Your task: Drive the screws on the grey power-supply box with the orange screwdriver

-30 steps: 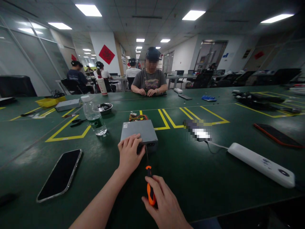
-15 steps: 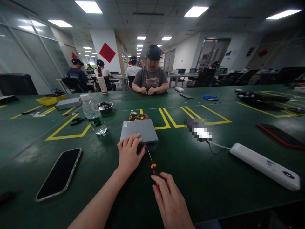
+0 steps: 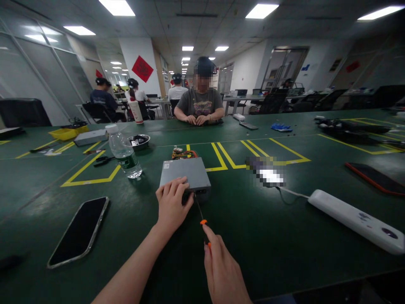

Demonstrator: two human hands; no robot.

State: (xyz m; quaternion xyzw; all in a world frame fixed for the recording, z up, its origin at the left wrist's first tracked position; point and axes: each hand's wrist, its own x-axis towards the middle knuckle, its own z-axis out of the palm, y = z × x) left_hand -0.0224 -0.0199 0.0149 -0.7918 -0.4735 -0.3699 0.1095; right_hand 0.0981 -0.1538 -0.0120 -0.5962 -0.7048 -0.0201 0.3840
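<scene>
A grey computer power supply [image 3: 185, 169] lies on the green table in front of me, its coloured cable bundle [image 3: 184, 154] at the far side. My left hand [image 3: 173, 198] grips its near left edge, fingers over the top and thumb down by the front face. My right hand [image 3: 224, 262] is closed around the handle of an orange and black screwdriver [image 3: 203, 222], index finger stretched along it. The thin shaft points away from me, its tip at the power supply's front face beside my left thumb. Exactly what the tip touches is too small to tell.
A phone [image 3: 79, 231] lies at left, with a water bottle [image 3: 125, 153] and a metal bowl [image 3: 139, 142] beyond it. To the right are a white power strip [image 3: 354, 219] and an orange-edged phone [image 3: 376, 177]. Across the table sits a person [image 3: 200, 101].
My right hand has shifted slightly right and re-gripped the screwdriver, with the index finger now extended. The handle has swung a little right. My left hand and the power supply stay put.
</scene>
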